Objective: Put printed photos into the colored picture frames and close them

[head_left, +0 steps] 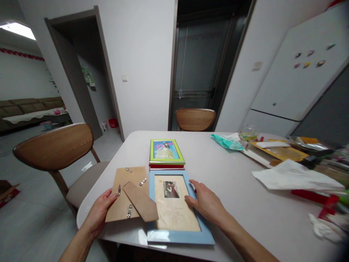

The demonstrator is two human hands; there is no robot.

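Note:
My left hand (99, 211) grips the left edge of a brown frame backing board (136, 178), with the thumb on top. Metal clips sit on the board, and its stand leg (141, 203) angles across it toward the lower right. Flat on the table beside it is a light blue picture frame (181, 237), partly overlapped by the leg. Inside the frame lies a cream sheet (177, 214) with a small picture of a person. My right hand (205, 202) rests on the frame's right border, thumb and index finger apart.
Behind the blue frame are stacked frames, a lime green one (178, 154) on top. A teal packet (227, 142), white paper (294, 174) and a glass bowl (248, 133) crowd the table's right side. Wooden chairs stand at the left (57, 145) and far side (195, 119).

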